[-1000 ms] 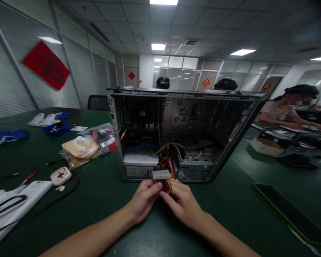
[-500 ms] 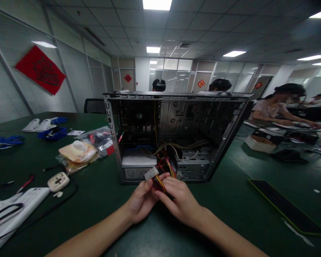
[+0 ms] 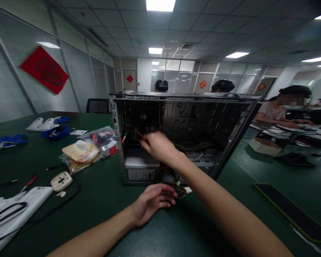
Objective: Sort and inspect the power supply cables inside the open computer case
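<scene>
An open computer case (image 3: 186, 95) stands on the green table, its inside facing me. My right hand (image 3: 157, 144) reaches into its left half, with fingers closed round a power cable (image 3: 140, 135) whose orange-yellow wires show beyond the fingertips. The cable's far end is dark and hard to make out. Below the hand is the silver power supply (image 3: 141, 173). My left hand (image 3: 155, 200) lies in front of the case, fingers apart and curled, holding nothing. Beside its fingertips are loose wires with a white connector (image 3: 188, 190).
Left on the table are a plastic-bagged bundle (image 3: 81, 151), a blue tray (image 3: 55, 132), a beige round-cornered device (image 3: 61, 181) and a white keyboard-like slab (image 3: 40, 200). A black mat (image 3: 289, 210) and an open box (image 3: 266, 144) lie right. A co-worker (image 3: 278, 110) sits beyond.
My right hand has moved up and into the case with the cable. My left hand has let go of the wires and opened; white connectors now hang at the case's front edge.
</scene>
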The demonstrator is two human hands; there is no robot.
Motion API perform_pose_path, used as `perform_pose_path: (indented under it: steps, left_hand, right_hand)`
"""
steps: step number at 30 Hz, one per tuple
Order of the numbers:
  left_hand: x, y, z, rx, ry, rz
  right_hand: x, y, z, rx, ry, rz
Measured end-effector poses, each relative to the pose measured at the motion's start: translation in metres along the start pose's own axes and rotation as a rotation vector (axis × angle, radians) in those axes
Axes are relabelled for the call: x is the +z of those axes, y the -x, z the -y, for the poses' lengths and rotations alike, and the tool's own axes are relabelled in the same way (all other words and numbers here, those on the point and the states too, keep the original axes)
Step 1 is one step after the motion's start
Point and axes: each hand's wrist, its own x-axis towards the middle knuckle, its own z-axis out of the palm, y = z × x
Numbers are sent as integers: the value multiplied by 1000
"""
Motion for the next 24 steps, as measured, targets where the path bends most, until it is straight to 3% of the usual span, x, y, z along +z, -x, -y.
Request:
perform_pose_path:
  steps: [9,24]
  left_hand:
    - [1,0,0,-19,-29,-16]
    - [1,-1,0,-19,-75,-39]
  right_hand:
    - [14,-25,-3,109,76,28]
    - [20,-25,-1,287,119,0]
